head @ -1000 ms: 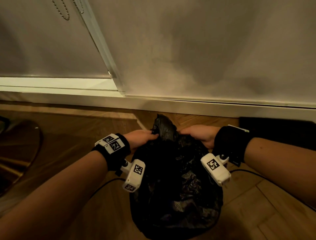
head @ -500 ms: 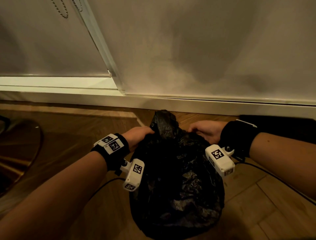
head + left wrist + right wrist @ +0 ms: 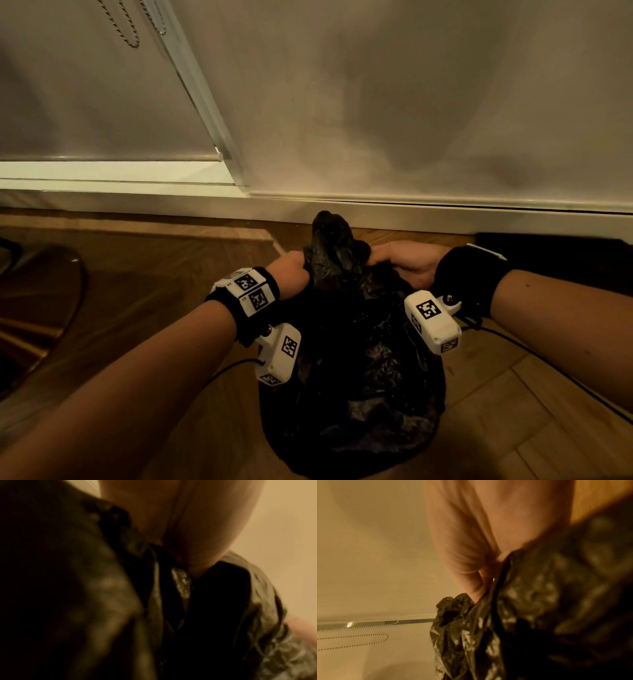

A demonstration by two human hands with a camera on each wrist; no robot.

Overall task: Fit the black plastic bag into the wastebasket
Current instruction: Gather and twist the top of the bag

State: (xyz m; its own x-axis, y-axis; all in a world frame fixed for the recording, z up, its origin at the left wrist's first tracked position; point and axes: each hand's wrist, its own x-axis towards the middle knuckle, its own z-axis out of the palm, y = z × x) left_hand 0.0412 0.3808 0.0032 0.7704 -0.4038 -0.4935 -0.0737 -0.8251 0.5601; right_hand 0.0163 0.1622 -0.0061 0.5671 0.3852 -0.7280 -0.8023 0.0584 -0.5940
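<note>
We grip the crinkled black plastic bag (image 3: 352,359) at its far edge, left hand (image 3: 291,274) and right hand (image 3: 407,265) each with fingers curled tight on the film beside a bunched peak; the bag sits on the wooden floor (image 3: 154,291), draped over what we judge to be the wastebasket (itself hidden). To seat it well, we should draw both hands apart evenly, spreading the bunched film around the rim.

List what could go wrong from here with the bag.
1. Both the left hand and the right hand grip the thin black plastic bag at its far edge; pulling apart could tear it.
2. A bunched peak of plastic stands between them and may stay unspread.
3. The wastebasket is hidden, so seating cannot be checked.
</note>
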